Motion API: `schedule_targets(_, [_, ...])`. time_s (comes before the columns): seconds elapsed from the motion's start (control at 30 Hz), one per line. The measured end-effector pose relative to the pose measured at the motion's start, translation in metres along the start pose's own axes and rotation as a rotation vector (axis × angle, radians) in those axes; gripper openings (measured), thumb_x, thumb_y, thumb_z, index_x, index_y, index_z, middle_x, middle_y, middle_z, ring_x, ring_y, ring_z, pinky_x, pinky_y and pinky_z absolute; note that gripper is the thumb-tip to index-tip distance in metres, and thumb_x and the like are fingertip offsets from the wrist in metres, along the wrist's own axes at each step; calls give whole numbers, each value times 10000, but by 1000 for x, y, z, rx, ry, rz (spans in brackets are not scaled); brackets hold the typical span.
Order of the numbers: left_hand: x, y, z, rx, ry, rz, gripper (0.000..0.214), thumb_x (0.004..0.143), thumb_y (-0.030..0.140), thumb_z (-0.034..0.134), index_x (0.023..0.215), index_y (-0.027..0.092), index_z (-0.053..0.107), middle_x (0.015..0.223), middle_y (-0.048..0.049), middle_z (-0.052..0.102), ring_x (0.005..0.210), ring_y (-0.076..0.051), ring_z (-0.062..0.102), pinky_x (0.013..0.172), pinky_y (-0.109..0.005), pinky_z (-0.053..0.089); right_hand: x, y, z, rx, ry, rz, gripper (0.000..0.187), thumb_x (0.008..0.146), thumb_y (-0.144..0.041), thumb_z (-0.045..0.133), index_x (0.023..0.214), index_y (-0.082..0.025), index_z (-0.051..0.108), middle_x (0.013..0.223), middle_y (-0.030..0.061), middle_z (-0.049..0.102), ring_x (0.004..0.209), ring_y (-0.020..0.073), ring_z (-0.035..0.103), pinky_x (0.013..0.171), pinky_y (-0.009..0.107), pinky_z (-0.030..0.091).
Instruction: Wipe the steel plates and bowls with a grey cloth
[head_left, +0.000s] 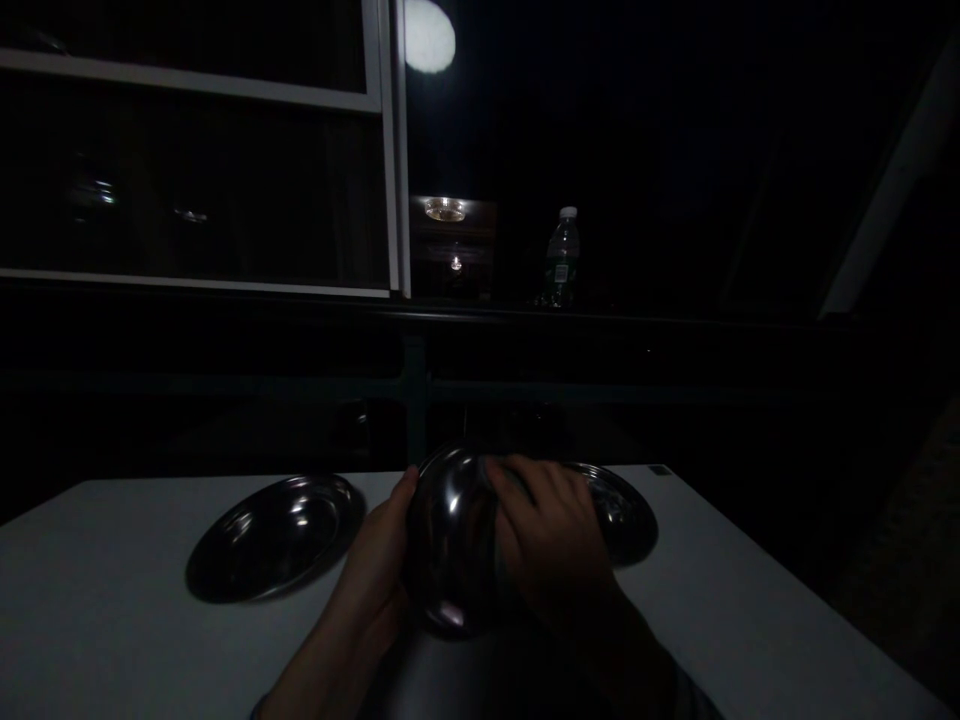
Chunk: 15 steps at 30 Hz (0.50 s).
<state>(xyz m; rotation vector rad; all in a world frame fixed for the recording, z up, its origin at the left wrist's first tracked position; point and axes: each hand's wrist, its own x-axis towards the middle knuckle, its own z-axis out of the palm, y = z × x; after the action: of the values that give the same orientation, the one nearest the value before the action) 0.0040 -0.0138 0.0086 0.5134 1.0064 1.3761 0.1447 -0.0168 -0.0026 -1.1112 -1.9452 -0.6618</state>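
A shiny metal bowl point(454, 540) is tilted up above the white table, its rounded side toward me. My left hand point(379, 560) grips its left edge, thumb along the rim and the other fingers mostly hidden behind. Against the bowl's right side presses my right hand point(551, 530), its fingers bent and close together. Something dim and greenish shows under those fingers, too dark to name. To the left lies a wide metal dish point(274, 540) with a broad rim. Another metal dish point(622, 515) sits at the right, partly hidden behind my right hand.
The white table point(112, 600) extends on both sides of me. A small dark square point(660, 470) marks its far right corner. Beyond stands a plastic bottle point(562, 260) with a white cap on a dark ledge, by a white window frame point(397, 150). The light is very low.
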Motion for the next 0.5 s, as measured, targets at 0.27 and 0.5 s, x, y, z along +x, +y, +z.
schedule_targets(0.27, [1, 1, -2, 68, -4, 45, 242, 733, 364, 625, 709, 127, 668, 573, -42, 673, 503, -152, 615, 482, -243, 462, -2, -7, 1, 101, 4, -133, 257, 859, -223, 447, 1085, -213, 570, 1035, 26, 618, 882, 190, 503, 768, 369, 324])
schedule_targets(0.5, [4, 0, -6, 154, 25, 85, 326, 670, 432, 653, 758, 119, 676, 592, -50, 676, 572, -182, 626, 530, -264, 445, -3, -13, 2, 72, 3, -173, 253, 863, -230, 439, 1074, -194, 576, 1017, 27, 630, 858, 192, 496, 731, 366, 324])
